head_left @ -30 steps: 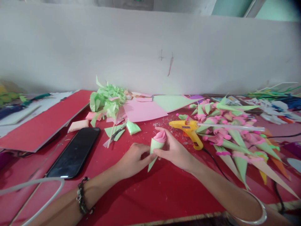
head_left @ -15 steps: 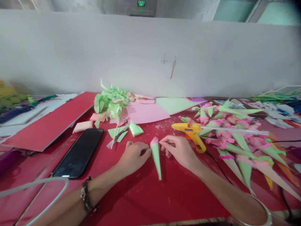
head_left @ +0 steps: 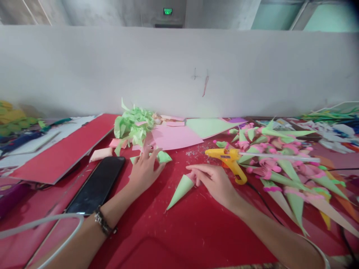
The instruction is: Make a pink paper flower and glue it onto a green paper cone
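Observation:
A green paper cone (head_left: 179, 191) with a pink top lies on the red table (head_left: 196, 231), tip pointing toward me and left. My right hand (head_left: 214, 181) rests at its wide pink end, fingers touching it. My left hand (head_left: 144, 168) has reached forward and lies with fingers spread over green paper scraps (head_left: 164, 157) and a thin stick, right of a black phone (head_left: 97, 185). Whether it grips anything I cannot tell.
A yellow glue gun (head_left: 228, 158) lies just beyond my right hand, its cord trailing right. Several finished green-and-pink cones (head_left: 280, 168) are heaped at the right. Pink and green sheets (head_left: 174, 136) and a shredded green paper pile (head_left: 131, 123) sit at the back. A red board (head_left: 61, 151) lies left.
Both hands held the cone upright a second ago. Now the cone lies flat, my left hand has left it and moved forward-left onto the scraps, and my right hand stays at its top.

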`<state>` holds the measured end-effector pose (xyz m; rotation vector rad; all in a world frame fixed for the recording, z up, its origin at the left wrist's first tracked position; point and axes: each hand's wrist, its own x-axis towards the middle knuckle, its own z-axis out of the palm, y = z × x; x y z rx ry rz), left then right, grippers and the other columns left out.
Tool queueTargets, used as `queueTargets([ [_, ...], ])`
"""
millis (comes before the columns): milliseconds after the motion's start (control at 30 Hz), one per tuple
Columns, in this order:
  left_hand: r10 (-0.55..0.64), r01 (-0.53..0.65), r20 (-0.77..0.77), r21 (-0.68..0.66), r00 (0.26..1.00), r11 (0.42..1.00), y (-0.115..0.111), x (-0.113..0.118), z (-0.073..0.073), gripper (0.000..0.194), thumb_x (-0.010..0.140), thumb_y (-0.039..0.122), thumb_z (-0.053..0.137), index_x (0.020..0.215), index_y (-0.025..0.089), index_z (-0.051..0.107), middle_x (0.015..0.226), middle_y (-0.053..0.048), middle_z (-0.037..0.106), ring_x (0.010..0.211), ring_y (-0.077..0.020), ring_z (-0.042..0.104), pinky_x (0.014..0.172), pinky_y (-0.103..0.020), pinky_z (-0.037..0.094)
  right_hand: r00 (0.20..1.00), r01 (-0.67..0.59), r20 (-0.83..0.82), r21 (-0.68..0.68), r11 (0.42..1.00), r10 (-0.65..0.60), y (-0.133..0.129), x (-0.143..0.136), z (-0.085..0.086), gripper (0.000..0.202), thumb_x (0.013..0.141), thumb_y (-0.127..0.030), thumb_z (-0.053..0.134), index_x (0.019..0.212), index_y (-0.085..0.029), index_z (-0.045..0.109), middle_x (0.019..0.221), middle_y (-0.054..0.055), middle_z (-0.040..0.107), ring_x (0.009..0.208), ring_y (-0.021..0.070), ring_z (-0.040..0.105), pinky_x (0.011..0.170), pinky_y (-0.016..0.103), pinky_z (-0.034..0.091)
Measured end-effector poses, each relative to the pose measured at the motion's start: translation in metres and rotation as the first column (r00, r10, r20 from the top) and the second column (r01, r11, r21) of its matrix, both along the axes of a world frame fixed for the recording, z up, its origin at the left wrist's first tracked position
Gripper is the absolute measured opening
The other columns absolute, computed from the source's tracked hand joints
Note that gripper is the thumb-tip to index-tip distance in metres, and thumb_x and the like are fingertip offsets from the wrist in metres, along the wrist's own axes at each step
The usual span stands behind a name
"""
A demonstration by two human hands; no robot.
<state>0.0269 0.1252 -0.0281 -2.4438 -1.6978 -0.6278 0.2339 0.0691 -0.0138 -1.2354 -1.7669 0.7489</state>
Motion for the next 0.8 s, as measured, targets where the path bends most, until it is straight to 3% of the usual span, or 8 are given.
queueTargets([
  [100,-0.05,0.049,-0.083,-0.008,0.995,0.999,-0.001,0.001,-0.001,0.034,0.083,0.036,0.041,0.115,0.026,0.044,0.12,-0.011,0.042,0.107,-0.0266,0.046,0.084,-0.042,0.037,0.999,0.005,0.044,0.061,0.998,-0.008,-0.001,-0.001,0.003,0.024,0.083,-0.026,0.044,0.087,-0.017,0.066,0.07,0.003,0.06,0.065,0.0136,0.057,0.061,0.025,0.046],
  [200,-0.091,0.089,-0.074,-0.027,0.993,0.996,-0.001,0.002,0.0,0.024,0.082,0.034,0.042,0.1,0.021,0.051,0.117,-0.01,0.041,0.101,-0.0237,0.05,0.079,-0.036,0.042,0.999,0.003,0.039,0.122,0.992,-0.008,-0.001,-0.002,0.004,0.019,0.08,-0.023,0.049,0.084,-0.017,0.067,0.078,0.005,0.059,0.071,0.0138,0.057,0.063,0.025,0.045],
  [300,-0.095,0.091,-0.067,-0.06,0.993,0.994,0.0,0.0,0.001,0.017,0.081,0.034,0.043,0.083,0.018,0.049,0.105,-0.008,0.046,0.086,-0.0202,0.055,0.069,-0.03,0.044,0.999,-0.002,-0.043,0.029,1.0,0.003,-0.003,-0.002,0.002,0.021,0.082,-0.024,0.046,0.088,-0.017,0.064,0.059,0.0,0.057,0.048,0.0092,0.052,0.051,0.022,0.044],
  [400,-0.03,0.026,-0.068,-0.058,0.997,0.998,0.003,-0.003,0.0,0.014,0.079,0.032,0.043,0.08,0.018,0.045,0.1,-0.007,0.047,0.074,-0.0177,0.056,0.058,-0.028,0.043,0.998,-0.001,-0.066,-0.028,1.0,-0.001,-0.005,-0.002,0.001,0.031,0.084,-0.031,0.042,0.064,-0.016,0.061,0.04,-0.004,0.047,0.036,0.007,0.044,0.044,0.02,0.04],
  [467,0.017,-0.019,-0.04,-0.027,0.999,0.999,0.004,-0.004,-0.002,0.013,0.076,0.027,0.045,0.085,0.018,0.043,0.102,-0.009,0.046,0.075,-0.0189,0.057,0.057,-0.028,0.044,0.999,0.003,-0.051,0.011,1.0,-0.002,-0.005,-0.002,0.001,0.037,0.084,-0.031,0.042,0.053,-0.016,0.053,0.041,-0.003,0.048,0.04,0.0077,0.048,0.046,0.02,0.041],
  [600,-0.053,0.049,0.078,0.054,0.996,0.997,0.003,-0.002,-0.003,0.04,0.067,0.018,0.049,0.105,0.015,0.037,0.107,-0.012,0.047,0.096,-0.0246,0.053,0.071,-0.033,0.046,0.997,0.059,-0.066,0.142,0.988,-0.05,-0.002,-0.002,0.001,0.011,0.08,-0.02,0.049,0.077,-0.017,0.058,0.072,0.001,0.062,0.063,0.0106,0.059,0.06,0.02,0.047],
  [700,-0.21,0.201,0.134,0.075,0.969,0.977,-0.005,0.003,-0.001,0.058,0.067,0.018,0.05,0.12,0.016,0.026,0.108,-0.011,0.051,0.1,-0.0236,0.052,0.08,-0.035,0.044,0.996,0.06,-0.075,0.184,0.981,-0.047,-0.001,-0.003,0.0,0.019,0.08,-0.017,0.048,0.096,-0.02,0.057,0.085,0.003,0.062,0.075,0.0121,0.06,0.067,0.022,0.049],
  [800,-0.317,0.298,0.144,0.138,0.937,0.945,-0.014,0.009,0.003,0.056,0.072,0.028,0.052,0.122,0.016,0.028,0.102,-0.01,0.056,0.096,-0.023,0.054,0.08,-0.034,0.044,0.999,-0.006,-0.049,0.189,0.982,0.016,-0.002,-0.004,-0.001,0.026,0.08,-0.016,0.047,0.104,-0.023,0.055,0.094,0.003,0.061,0.082,0.0124,0.059,0.071,0.023,0.049],
])
